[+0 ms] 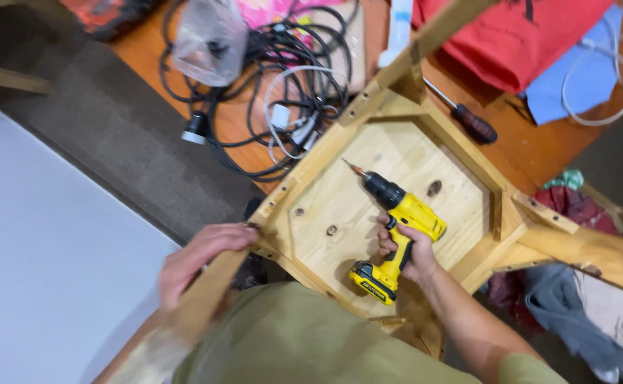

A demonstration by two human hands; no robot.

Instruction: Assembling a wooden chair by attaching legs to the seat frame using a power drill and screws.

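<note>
An upturned wooden stool (396,153) lies with its seat underside facing me and its legs pointing out. My right hand (405,250) grips the handle of a yellow and black cordless drill (395,226), whose bit points up-left over the seat board. My left hand (199,257) is wrapped around the near left stool leg (208,295), close to the corner of the frame. Several screw holes show along the frame rail.
A tangle of black and white cables (283,92) and a clear plastic bag (210,39) lie on the wooden floor beyond the stool. A screwdriver (468,119) rests at right, near red cloth (517,35) and blue cloth (581,78). More cloth is piled at lower right.
</note>
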